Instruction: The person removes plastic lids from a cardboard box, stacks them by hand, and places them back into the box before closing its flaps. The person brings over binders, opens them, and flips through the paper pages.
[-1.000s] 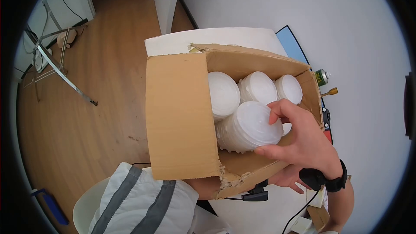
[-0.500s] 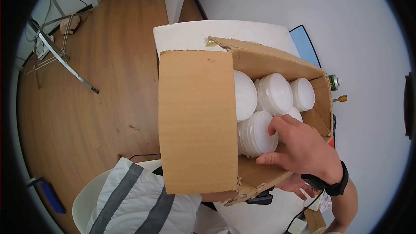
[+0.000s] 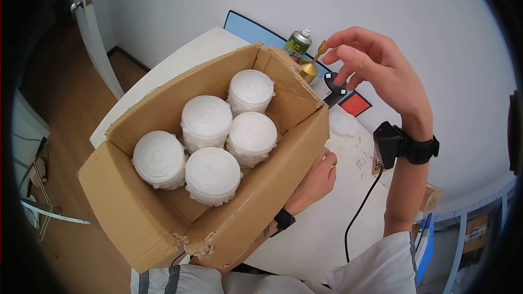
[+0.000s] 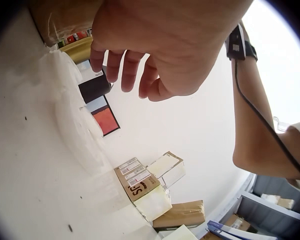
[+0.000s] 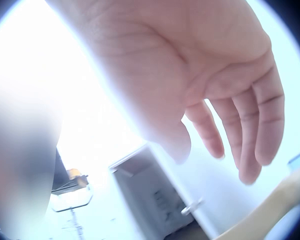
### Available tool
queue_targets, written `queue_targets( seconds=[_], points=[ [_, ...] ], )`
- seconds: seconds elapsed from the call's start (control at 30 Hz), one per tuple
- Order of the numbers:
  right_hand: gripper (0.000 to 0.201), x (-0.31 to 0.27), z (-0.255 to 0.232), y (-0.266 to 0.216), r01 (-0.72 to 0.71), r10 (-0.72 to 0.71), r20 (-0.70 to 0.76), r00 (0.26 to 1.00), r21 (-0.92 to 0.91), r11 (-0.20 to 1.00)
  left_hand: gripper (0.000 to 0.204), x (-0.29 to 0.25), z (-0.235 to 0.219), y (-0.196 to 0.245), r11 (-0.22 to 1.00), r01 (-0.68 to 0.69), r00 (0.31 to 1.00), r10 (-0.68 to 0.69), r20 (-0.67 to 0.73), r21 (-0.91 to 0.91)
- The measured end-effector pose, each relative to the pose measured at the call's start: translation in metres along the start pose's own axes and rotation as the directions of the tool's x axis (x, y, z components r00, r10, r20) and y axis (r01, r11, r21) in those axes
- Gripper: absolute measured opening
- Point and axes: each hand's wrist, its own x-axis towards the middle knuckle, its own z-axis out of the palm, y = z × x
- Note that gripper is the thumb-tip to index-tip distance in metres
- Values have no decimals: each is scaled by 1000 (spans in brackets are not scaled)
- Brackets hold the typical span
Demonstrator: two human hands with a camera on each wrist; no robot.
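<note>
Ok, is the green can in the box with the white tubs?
No, the head view shows the green can outside the cardboard box, beyond its rim.

A green spray can (image 3: 297, 45) stands near a gold-coloured object (image 3: 309, 71) — and, farther left, a white door (image 3: 98, 38).

The box (image 3: 275, 179) is plain tan-brown, and the lidded tubs (image 3: 212, 173) inside it are milky white. To the right of the box, the table (image 3: 338, 207) is white with dark smudges. Behind the box are a blue panel (image 3: 250, 29) edged in black, a green can (image 3: 297, 44) with a silver top and white cap, and a gold funnel-shaped piece (image 3: 309, 69). Right of the box, a red patch (image 3: 354, 104) has a black border. Below the box, the off-white sleeve (image 3: 204, 280) carries grey stripes.
</note>
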Motion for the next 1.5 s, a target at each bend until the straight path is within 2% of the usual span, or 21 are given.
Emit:
queue_targets(
  seconds=[0.07,0.1,0.13,0.2,0.27,0.4,0.53,0.63,0.83,0.9,0.93,1.0,1.07,1.1,1.13,1.17,1.23,1.33,1.4,1.43,1.5],
  points=[
    [39,-13,-38,76,-184,135,-299,945,-141,973,34,2,-10,2,988,-93,995,97,-31,120],
    [42,-20,-53,130,-315,209,-365,907,-260,913,39,1,-18,10,972,39,987,-74,143,231],
    [47,-34,-58,185,-386,198,-399,895,-470,794,45,1,-22,11,920,148,922,-262,286,364],
    [63,-61,-56,251,-493,479,-217,850,-647,582,53,-7,-20,3,911,134,924,-257,283,391],
    [96,-78,-42,302,-555,580,-149,801,-550,624,62,-10,-17,0,896,119,924,-257,282,427],
    [112,-83,-8,377,-575,512,-262,818,-348,740,77,-9,-16,0,873,97,904,-279,325,479],
    [104,-87,23,374,-610,539,-286,792,-375,698,72,-9,-14,-10,906,127,928,-252,274,403],
    [93,-106,40,355,-493,425,-257,868,-347,797,60,-7,-10,-19,919,81,964,-171,205,385],
    [70,-160,75,263,-523,464,-242,852,-351,777,39,0,-14,-9,925,41,987,-95,126,379],
    [60,-174,78,261,-547,506,-317,802,-54,835,39,3,-14,-7,937,61,989,-104,107,344],
    [60,-180,79,268,-554,512,-318,798,-54,831,39,4,-13,-6,945,70,992,-101,81,320],
    [52,-189,80,289,-388,577,-367,730,473,791,42,4,-5,-14,979,79,991,-98,91,189],
    [49,-189,77,277,-309,597,-384,705,590,745,44,6,-3,-11,995,85,991,-91,95,60],
    [45,-188,76,269,-221,618,-392,681,695,684,43,5,0,-7,972,232,951,-222,216,-24],
    [45,-185,77,260,-220,616,-394,683,693,687,43,5,1,-3,920,382,879,-331,343,-89],
    [42,-182,80,250,-179,598,-431,676,691,700,43,5,3,-2,921,380,880,-330,341,-90],
    [40,-181,81,237,-139,579,-466,668,687,713,38,4,6,-1,643,636,742,-357,568,-426],
    [33,-185,78,224,-204,426,-626,653,395,895,31,0,17,-11,590,600,790,-335,513,-540],
    [27,-189,70,217,33,324,-764,558,410,912,29,1,18,-16,567,613,784,-353,511,-549],
    [27,-191,66,212,34,320,-761,564,409,912,28,3,18,-16,545,627,776,-370,511,-558],
    [23,-191,61,198,153,189,-872,451,284,946,28,4,24,-16,533,607,794,-368,485,-589]
  ],
)
